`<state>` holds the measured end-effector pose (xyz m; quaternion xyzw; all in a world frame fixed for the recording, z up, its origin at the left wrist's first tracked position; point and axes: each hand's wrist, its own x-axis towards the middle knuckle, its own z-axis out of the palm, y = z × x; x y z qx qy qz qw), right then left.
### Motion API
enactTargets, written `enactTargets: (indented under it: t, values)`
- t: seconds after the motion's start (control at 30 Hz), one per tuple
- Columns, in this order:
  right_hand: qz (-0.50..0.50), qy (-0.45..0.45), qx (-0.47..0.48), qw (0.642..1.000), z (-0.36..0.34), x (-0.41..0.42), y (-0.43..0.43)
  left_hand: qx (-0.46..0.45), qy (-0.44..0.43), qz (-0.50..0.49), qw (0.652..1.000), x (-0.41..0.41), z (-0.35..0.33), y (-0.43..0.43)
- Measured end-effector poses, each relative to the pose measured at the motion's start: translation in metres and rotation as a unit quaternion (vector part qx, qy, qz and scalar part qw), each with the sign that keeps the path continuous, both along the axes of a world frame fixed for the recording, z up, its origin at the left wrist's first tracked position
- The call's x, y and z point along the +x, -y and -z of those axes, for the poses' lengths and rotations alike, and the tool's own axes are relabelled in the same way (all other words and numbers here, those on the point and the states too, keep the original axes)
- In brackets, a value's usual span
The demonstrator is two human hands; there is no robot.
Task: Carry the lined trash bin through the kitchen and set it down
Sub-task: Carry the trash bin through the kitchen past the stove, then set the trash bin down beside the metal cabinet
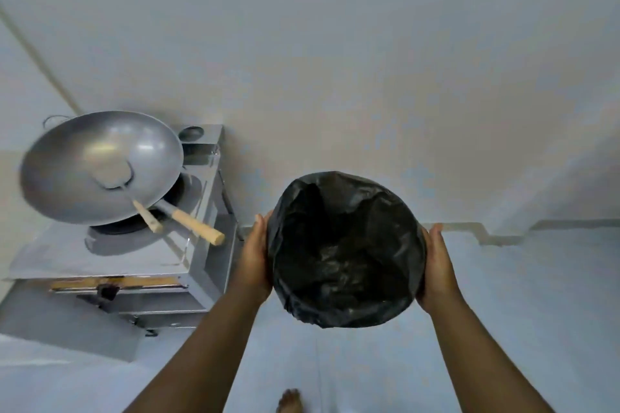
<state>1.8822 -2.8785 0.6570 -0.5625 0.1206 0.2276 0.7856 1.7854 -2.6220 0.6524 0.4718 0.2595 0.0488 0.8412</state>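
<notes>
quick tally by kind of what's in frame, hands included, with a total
Lined trash bin: 1, held between both palms
Hands: 2, left hand and right hand
Wok: 1, on the stove
Spatula: 1, lying in the wok
Wooden handles: 2, wok handle and spatula handle
Stove: 1
Bare foot: 1
Total: 9

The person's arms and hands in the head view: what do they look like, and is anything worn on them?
Both forearms are bare as far as the picture shows, with no sleeves in view. The left hand and right hand wear no gloves. I see no watch, ring or bracelet. A bare foot shows at the bottom edge.
</notes>
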Motion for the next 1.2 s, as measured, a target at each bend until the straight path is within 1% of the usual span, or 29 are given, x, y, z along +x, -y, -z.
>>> enactTargets:
  t: [0.17, 0.27, 0.43, 0.5, 0.6, 0.7, 0.77, 0.87, 1.03, 1.1, 1.2]
  values:
    - [-0.004, -0.028, -0.011, 1.000, 0.019, 0.035, -0.002, 0.018, -0.001, 0.006, 1.000, 0.025, 0.014, -0.002]
    - [-0.022, -0.040, -0.039, 0.998, 0.029, 0.051, -0.005, 0.024, -0.020, -0.015, 0.999, 0.034, 0.019, 0.001]
    - [-0.061, -0.039, -0.103, 0.992, 0.063, 0.070, -0.009, -0.006, -0.049, -0.049, 0.998, 0.041, 0.046, 0.002]
    - [-0.090, -0.031, -0.122, 0.988, 0.083, 0.073, -0.011, -0.011, -0.077, -0.060, 0.995, 0.043, 0.064, 0.004]
    - [-0.125, -0.047, -0.133, 0.982, 0.122, 0.076, -0.016, -0.016, -0.118, -0.058, 0.991, 0.042, 0.115, 0.002]
    - [-0.151, -0.070, -0.141, 0.976, 0.193, 0.071, -0.017, -0.030, -0.171, -0.033, 0.984, 0.037, 0.182, 0.000]
    - [-0.153, -0.083, -0.162, 0.971, 0.284, 0.071, -0.019, 0.002, -0.212, -0.031, 0.977, 0.035, 0.269, 0.000]
    - [-0.161, -0.116, -0.154, 0.968, 0.326, 0.062, -0.008, -0.019, -0.256, -0.015, 0.966, 0.020, 0.308, 0.006]
    - [-0.176, -0.121, -0.185, 0.959, 0.481, 0.052, -0.007, -0.005, -0.330, 0.045, 0.943, 0.011, 0.458, 0.007]
    - [-0.180, -0.130, -0.186, 0.957, 0.535, 0.044, -0.003, -0.018, -0.340, 0.062, 0.938, 0.007, 0.502, 0.010]
    - [-0.194, -0.109, -0.186, 0.957, 0.592, 0.041, -0.003, -0.034, -0.339, 0.062, 0.938, 0.009, 0.556, 0.010]
